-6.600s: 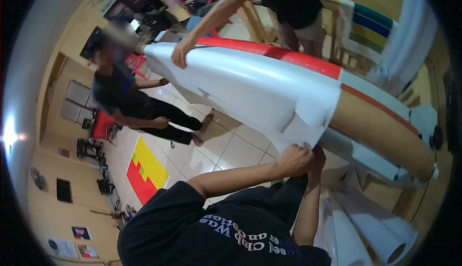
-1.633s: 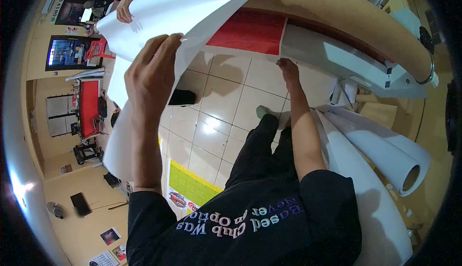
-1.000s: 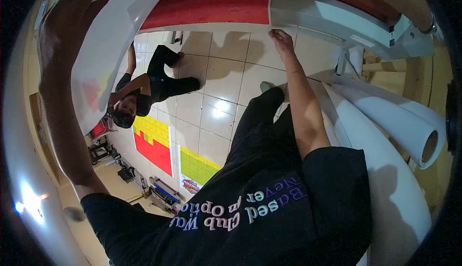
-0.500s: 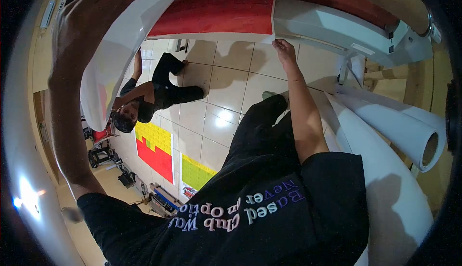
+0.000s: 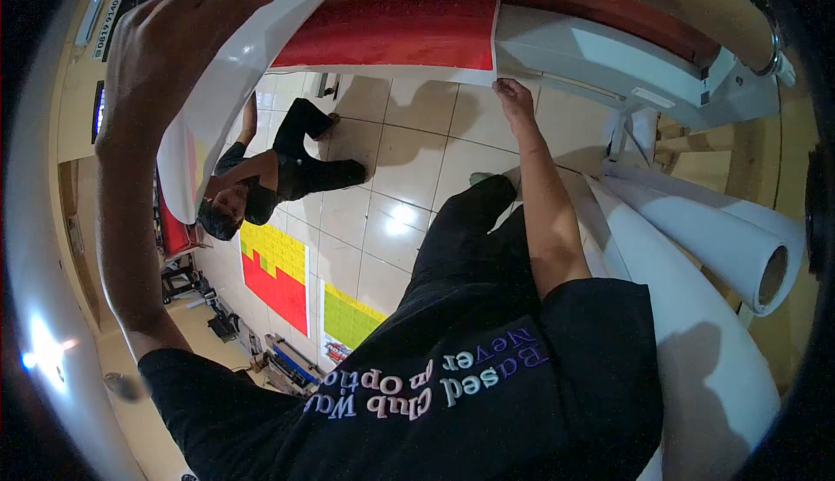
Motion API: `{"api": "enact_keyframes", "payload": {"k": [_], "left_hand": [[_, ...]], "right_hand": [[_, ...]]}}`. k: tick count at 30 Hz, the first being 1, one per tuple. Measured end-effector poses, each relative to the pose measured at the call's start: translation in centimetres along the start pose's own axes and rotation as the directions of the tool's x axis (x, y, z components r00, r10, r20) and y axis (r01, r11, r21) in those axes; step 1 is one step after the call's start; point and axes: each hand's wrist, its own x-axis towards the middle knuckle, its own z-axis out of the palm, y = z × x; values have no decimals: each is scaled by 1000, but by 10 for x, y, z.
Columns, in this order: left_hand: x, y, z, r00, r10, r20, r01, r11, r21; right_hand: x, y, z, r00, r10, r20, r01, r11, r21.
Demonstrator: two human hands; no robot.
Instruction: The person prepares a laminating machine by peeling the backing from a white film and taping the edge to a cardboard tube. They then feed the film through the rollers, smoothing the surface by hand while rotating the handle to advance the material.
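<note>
A wide red printed sheet (image 5: 391, 33) with a white margin hangs from the grey-white machine across the top of the view. My right hand (image 5: 515, 98) pinches the lower right corner of that sheet. On the left, my left hand (image 5: 178, 33) is raised high, its fingers closed around the edge of the sheet's lifted part, though the fingertips are partly cut off at the top. This lifted part curves down beside my wrist, showing a pale, glossy back.
A large-format printer body (image 5: 591, 46) stands at the upper right. White media rolls (image 5: 696, 220) lean on the right. A co-worker (image 5: 270, 163) in dark clothes stands opposite, one arm raised behind the sheet. Yellow, red and green prints (image 5: 277, 272) lie on the tiled floor (image 5: 391, 203).
My left hand and the lifted part of the sheet have shifted slightly right, and the curl's lower end sits a little higher. My right hand still pinches the corner.
</note>
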Motion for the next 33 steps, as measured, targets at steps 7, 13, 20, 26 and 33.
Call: {"api": "enact_keyframes", "payload": {"k": [7, 13, 20, 26, 33], "left_hand": [[12, -18, -41, 771, 262, 580, -572, 684, 452], [10, -20, -31, 772, 359, 524, -584, 728, 360], [8, -14, -27, 760, 400, 512, -620, 684, 385], [10, -13, -23, 759, 405, 510, -618, 694, 369], [6, -11, -16, 769, 402, 497, -611, 690, 387]], "right_hand": [[4, 11, 0, 1000, 12, 11, -12, 998, 64], [-4, -3, -1, 1000, 10, 12, -10, 1000, -2], [2, 8, -3, 1000, 4, 17, -4, 1000, 3], [6, 19, -7, 997, -66, 40, 65, 998, 24], [-5, 9, -6, 999, -6, 40, 5, 1000, 31]]}}
